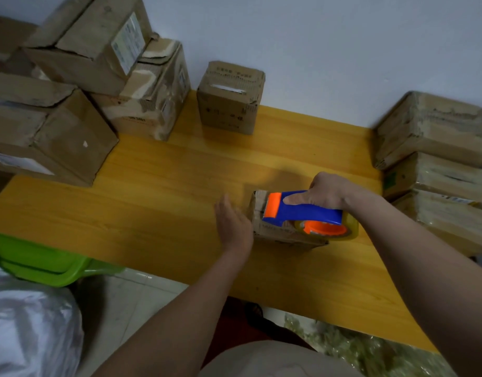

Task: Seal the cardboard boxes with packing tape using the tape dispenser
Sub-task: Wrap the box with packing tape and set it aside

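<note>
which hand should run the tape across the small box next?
Right. The right hand already grips the tape dispenser on top of the small box; the left hand lies flat against its side, probably steadying it.

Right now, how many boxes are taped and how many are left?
Done: the stacked taped boxes at right look wrapped. In hand: the right hand runs the blue-and-orange tape dispenser over the small cardboard box, steadied by the left hand. Left: the torn brown boxes, probably.
</note>
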Demonstrator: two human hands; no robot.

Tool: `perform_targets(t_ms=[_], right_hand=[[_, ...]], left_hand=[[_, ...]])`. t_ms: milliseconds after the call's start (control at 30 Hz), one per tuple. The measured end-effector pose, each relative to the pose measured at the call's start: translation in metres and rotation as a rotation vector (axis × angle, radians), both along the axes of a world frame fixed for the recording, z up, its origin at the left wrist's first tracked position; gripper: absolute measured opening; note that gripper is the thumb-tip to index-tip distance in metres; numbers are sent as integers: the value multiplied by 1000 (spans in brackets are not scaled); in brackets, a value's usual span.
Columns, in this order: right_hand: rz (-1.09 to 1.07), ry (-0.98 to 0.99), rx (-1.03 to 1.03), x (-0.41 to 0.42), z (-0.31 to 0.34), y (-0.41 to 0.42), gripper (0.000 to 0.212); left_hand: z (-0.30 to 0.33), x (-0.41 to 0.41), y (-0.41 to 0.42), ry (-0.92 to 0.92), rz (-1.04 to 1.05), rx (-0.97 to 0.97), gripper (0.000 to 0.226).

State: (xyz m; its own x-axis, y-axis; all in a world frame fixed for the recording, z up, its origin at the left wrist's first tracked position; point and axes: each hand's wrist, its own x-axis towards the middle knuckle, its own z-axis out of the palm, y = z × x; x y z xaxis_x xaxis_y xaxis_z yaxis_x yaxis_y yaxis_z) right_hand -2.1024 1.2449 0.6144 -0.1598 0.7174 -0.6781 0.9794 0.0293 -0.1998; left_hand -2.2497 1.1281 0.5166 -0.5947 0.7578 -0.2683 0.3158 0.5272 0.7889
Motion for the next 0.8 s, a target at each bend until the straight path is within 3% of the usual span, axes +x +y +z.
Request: perform_targets(t_ms=[67,200,267,300,367,400,467,667,800], right_hand=[[0,4,0,1,0,0,68],[-10,20,-17,3,1,1,69],[-11,20,-28,2,2,2,67],[-8,20,-37,1,2,2,67],[-8,21,-52,1,3,1,68],[-7,21,-57,2,4,1,69],[-7,23,-64,2,5,1,68],[-80,109,-232,8,15,0,66],[-25,82,-157,14,18,1,63]], left_hand=[[-3,11,-16,-108,-231,165,55],[-7,15,-21,-417,-521,-23,85],[-4,1,-10,-465,-619,-165,80],[-1,-7,-4,-418,-674,-274,80],[2,-21,4,-116,-754,-424,121],[3,-24,8,43,-781,-403,141],[3,-24,14,240,-880,-243,157],[-5,-18,33,520,-998,-224,149],[0,-17,37,658,-1037,-266,135]])
